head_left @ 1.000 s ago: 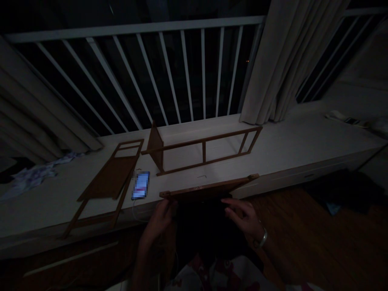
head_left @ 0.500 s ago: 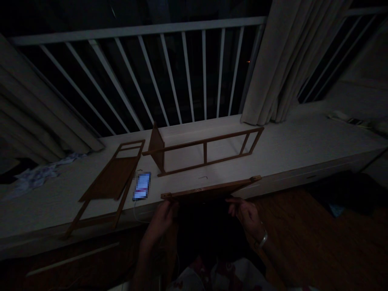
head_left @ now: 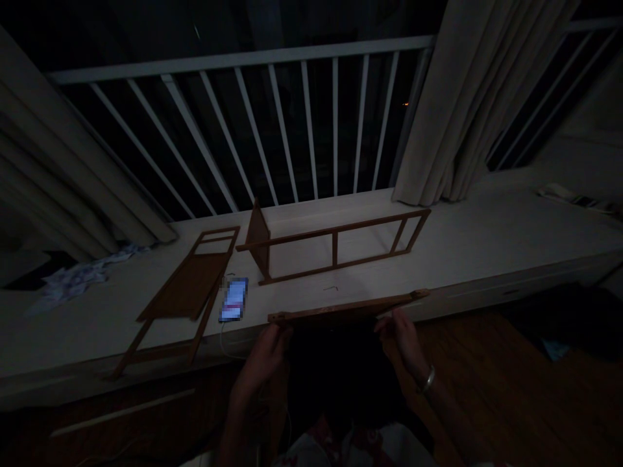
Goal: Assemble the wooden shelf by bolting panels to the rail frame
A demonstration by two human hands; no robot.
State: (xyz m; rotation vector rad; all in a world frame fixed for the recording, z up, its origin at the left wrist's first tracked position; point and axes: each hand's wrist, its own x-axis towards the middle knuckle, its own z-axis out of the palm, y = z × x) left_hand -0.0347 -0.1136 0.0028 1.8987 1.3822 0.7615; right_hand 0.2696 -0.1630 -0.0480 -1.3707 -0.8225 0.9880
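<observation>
A dark brown wooden panel with a bar along its top edge stands tilted in front of me, close to the ledge's front. My left hand is closed at the panel's left end, just under the bar. Under its right end, my right hand has its fingers bent against the panel; a bracelet is on that wrist. Dimness hides the fingertips and the panel's lower part. Beyond the panel, a small bent hex key lies on the ledge. A wooden frame with an upright end board rests behind it.
The pale ledge runs across below a white railing and curtains. A folding wooden piece overhangs its front edge at left. Beside it lies a lit phone with a cable. A pale strip is on the floor.
The view has shifted slightly, so everything sits a little further right. My right hand's fingers have risen closer to the panel's right end. My left hand stays at the panel's left end.
</observation>
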